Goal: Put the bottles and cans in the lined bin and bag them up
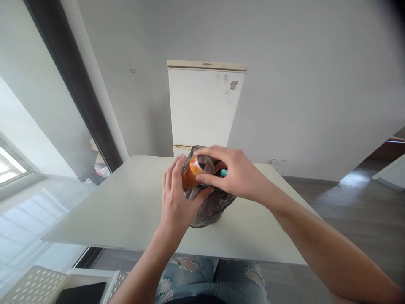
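An orange drink can (190, 174) lies tilted between my two hands, its silver top end facing right. My right hand (232, 171) is closed on the can near that top, thumb below and fingers over it. My left hand (177, 196) curls around the can's other end, with the thumb stretched underneath. Directly below is a dark, see-through plastic bag (210, 209), standing on the table with its mouth open. Inside the bag's mouth a teal cap (223, 172) shows beside my right hand. The rest of the bag's contents is hidden by my hands.
The bag stands on a pale table (133, 202). Behind the table is a white fridge (204, 105) against a grey wall. At lower left, a white plastic basket (91, 272) holds a flat black object (82, 293). A window frame (72, 80) runs along the left.
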